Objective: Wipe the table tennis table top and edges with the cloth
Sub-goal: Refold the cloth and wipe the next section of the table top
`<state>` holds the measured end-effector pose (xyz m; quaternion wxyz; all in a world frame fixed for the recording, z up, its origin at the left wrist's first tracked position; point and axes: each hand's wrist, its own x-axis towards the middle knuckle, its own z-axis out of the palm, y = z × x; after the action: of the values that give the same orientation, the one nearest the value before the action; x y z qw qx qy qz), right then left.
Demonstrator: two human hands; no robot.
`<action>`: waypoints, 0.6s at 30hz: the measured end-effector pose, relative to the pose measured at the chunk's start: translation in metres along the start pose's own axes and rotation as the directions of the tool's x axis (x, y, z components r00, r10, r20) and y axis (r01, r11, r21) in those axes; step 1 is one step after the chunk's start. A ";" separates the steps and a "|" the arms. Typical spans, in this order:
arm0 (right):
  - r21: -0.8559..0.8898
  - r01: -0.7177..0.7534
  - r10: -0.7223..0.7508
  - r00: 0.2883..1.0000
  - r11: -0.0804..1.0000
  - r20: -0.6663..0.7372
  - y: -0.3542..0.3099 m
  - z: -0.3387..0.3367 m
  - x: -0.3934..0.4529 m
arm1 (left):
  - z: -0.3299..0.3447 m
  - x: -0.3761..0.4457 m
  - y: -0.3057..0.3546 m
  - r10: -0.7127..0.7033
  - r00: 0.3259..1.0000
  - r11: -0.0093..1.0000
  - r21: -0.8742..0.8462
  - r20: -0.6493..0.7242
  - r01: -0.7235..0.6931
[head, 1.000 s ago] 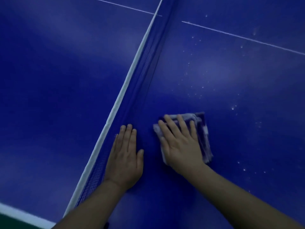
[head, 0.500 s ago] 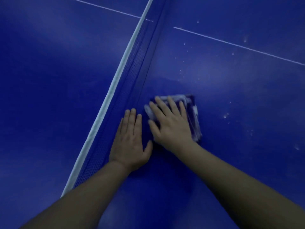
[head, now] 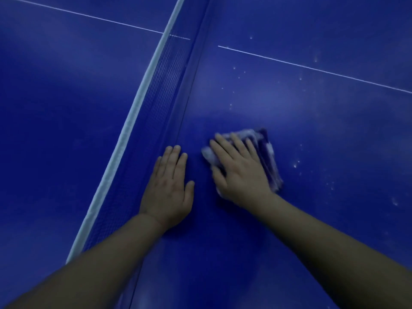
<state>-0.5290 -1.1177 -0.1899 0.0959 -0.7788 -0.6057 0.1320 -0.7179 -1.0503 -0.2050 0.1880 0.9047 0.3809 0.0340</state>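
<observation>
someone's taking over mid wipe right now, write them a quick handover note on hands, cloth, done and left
Left hand: flat on the table top beside the net, holding nothing.
Right hand: fingers straight, pressing the folded cloth onto the table, right of the net.
Done: cannot tell how much is wiped.
Left: white specks right of and beyond the cloth, then probably the rest of the top and the edges.

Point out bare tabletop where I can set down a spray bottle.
Bare blue tabletop lies right of the folded purple-and-white cloth, below the white centre line, speckled with droplets. Left of the white-taped net is bare too. Crowded: left hand and right hand beside the net.
</observation>
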 end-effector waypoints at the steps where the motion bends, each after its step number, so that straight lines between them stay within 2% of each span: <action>1: 0.037 -0.026 0.026 1.000 0.999 -0.013 0.012 -0.003 -0.021 | -0.002 0.010 0.000 -0.007 1.000 1.000 -0.011 -0.015 0.007; 4: 0.158 -0.183 0.198 0.976 0.970 -0.086 0.043 -0.008 -0.027 | -0.003 0.043 0.004 -0.036 0.999 0.999 -0.031 -0.028 0.035; 7: 0.218 -0.292 0.329 0.931 0.931 -0.160 0.041 -0.014 0.036 | -0.002 0.071 0.010 -0.053 0.998 0.998 -0.021 -0.046 0.052; 9: 0.188 -0.244 0.277 0.945 0.951 -0.174 0.033 -0.013 0.089 | -0.001 0.078 0.013 -0.071 0.995 0.997 0.001 -0.070 0.071; 12: 0.093 -0.110 0.121 0.986 0.990 -0.117 0.010 -0.007 0.139 | 0.000 0.078 0.014 -0.083 0.994 0.996 0.019 -0.070 0.084; 16: -0.027 0.127 -0.128 0.991 0.992 -0.042 0.023 -0.006 0.089 | -0.002 0.078 0.013 -0.073 0.996 0.997 0.035 -0.054 0.075; 17: -0.028 0.147 -0.148 0.988 0.989 -0.048 0.036 -0.007 0.067 | -0.002 0.079 0.014 -0.075 0.996 0.996 0.036 -0.054 0.077; 18: 0.010 0.103 -0.103 0.994 0.995 -0.047 0.048 -0.010 0.049 | -0.002 0.079 0.014 -0.080 0.995 0.996 0.034 -0.056 0.082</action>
<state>-0.4701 -1.0821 -0.1996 0.1215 -0.7488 -0.6418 0.1127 -0.6527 -1.0028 -0.2042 0.1624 0.8904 0.4230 0.0442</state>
